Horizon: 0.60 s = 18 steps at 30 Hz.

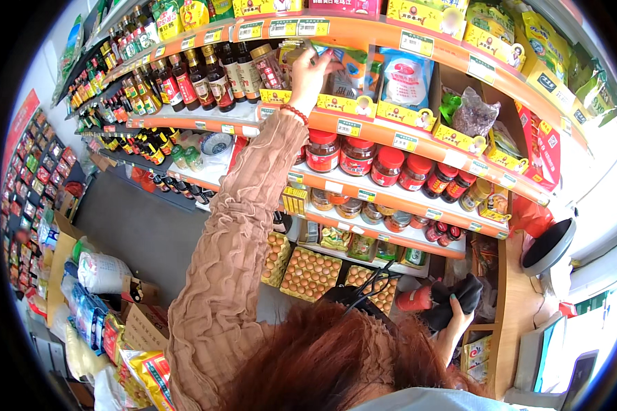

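My left hand (312, 74), with a red bead bracelet (295, 114) at the wrist, reaches up to a shelf. Its thumb and index finger are apart, in front of a clear-windowed packet (353, 77) with blue and orange print, touching or almost touching it. That packet stands in a yellow display box (346, 105). Low on the right, my right hand (456, 323) grips a black soft bundle (452, 303), perhaps folded cloth. A dull red cylinder (415, 299) sits against the bundle; whether the hand holds it too is unclear.
A white-and-blue bag (406, 79) stands right of the packet, dark sauce bottles (219, 82) left. Below are red-lidded jars (356, 156) and egg trays (311, 274). A wooden counter (521, 308) runs along the right. Reddish hair (322, 363) covers the lower middle.
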### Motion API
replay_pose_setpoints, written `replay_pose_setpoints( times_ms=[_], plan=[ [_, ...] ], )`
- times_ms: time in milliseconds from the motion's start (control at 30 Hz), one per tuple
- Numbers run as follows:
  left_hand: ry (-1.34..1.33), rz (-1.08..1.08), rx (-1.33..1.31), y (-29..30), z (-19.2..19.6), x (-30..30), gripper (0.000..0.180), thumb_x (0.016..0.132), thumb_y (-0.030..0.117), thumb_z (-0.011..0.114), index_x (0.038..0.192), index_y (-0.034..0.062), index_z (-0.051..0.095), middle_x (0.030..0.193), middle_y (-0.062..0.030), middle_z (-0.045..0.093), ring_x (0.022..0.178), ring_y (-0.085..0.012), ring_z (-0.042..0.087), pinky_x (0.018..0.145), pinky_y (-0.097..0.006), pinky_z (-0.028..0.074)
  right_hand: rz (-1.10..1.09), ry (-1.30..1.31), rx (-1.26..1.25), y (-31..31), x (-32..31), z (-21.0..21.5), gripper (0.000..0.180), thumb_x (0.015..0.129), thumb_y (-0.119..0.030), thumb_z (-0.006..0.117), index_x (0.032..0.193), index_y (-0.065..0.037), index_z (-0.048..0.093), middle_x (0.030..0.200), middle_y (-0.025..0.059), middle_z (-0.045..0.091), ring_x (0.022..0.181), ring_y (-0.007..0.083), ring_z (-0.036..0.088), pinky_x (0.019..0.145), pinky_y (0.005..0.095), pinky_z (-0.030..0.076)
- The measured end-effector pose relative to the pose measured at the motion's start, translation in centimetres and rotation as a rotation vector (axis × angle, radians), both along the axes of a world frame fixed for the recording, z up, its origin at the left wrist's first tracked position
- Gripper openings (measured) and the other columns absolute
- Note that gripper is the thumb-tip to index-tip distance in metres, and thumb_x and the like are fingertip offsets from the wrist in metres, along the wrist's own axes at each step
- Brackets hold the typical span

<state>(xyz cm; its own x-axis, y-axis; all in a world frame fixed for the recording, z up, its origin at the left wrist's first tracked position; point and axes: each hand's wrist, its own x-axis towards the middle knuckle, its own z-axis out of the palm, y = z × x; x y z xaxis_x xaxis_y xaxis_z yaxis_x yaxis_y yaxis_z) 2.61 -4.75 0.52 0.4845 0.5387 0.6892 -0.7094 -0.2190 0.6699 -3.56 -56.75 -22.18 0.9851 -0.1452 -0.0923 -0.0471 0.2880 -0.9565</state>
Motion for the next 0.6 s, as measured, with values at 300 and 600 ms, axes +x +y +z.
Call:
replay_pose_setpoints(
  times_ms=[300,600],
  plan=[
    [0.402,0.272,-0.098,1.9,-2.8,3.2,0.02,0.081,0.01,0.062,0.089,-0.008,0.057,0.073,-0.0124,0.064,0.058,-0.0199,0.065,0.049,-0.029,0.052,-0.072,0.056,0.007,-2.1,-1.6,-1.1,0.057,0.07,0.006,0.065,0.124,0.003,0.047,0.112,0.011,0.055,0.096,0.0226,0.056,0.086,0.0325,0.045],
    [0.528,1.025,0.519,-1.5,-0.9,3.6,0.049,0.071,0.024,0.072,0.106,0.0005,0.047,0.078,-0.0232,0.063,0.078,-0.0381,0.063,0.071,-0.044,0.05,-0.078,0.058,-0.007,-1.8,-0.5,-1.3,0.062,0.07,0.008,0.063,0.129,0.003,0.044,0.121,0.0106,0.052,0.107,0.0223,0.052,0.096,0.0325,0.038]
  ],
)
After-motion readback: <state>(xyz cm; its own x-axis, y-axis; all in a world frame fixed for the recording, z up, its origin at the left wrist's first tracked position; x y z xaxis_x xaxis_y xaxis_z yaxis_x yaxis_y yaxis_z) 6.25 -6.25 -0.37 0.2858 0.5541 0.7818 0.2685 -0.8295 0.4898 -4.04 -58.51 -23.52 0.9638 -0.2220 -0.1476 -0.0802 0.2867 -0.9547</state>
